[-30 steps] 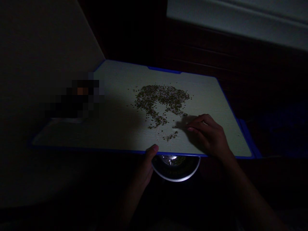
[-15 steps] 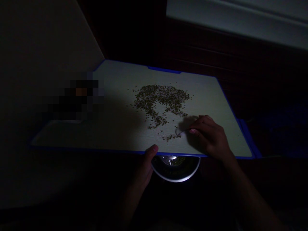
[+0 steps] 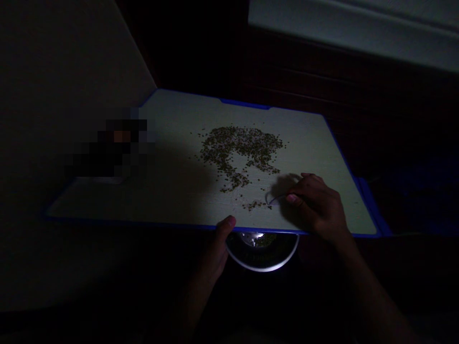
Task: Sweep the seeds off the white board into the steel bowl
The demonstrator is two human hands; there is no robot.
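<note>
Small greenish-brown beans or seeds (image 3: 247,138) lie spread over a pale tabletop (image 3: 172,124) with blue edging. In my right hand (image 3: 319,203), a thin curved utensil (image 3: 277,198) is pinched between thumb and fingers. Its tip is down by the tabletop, just right of a small line of beans (image 3: 255,205). Below the near edge is a dark bowl (image 3: 261,267) with a shiny rim and some beans inside. My left hand (image 3: 219,251) grips the bowl's left side, its thumb up against the table edge. Its other fingers are mostly hidden.
A blurred, pixelated patch (image 3: 114,148) covers something on the table's left end. A pale wall or panel (image 3: 71,62) stands at the left. At the upper right is a light ledge (image 3: 351,33). The surroundings are very dark.
My right hand has shifted slightly right with the utensil, whose tip is now at the right end of the small line of beans. My left hand and the bowl have stayed put.
</note>
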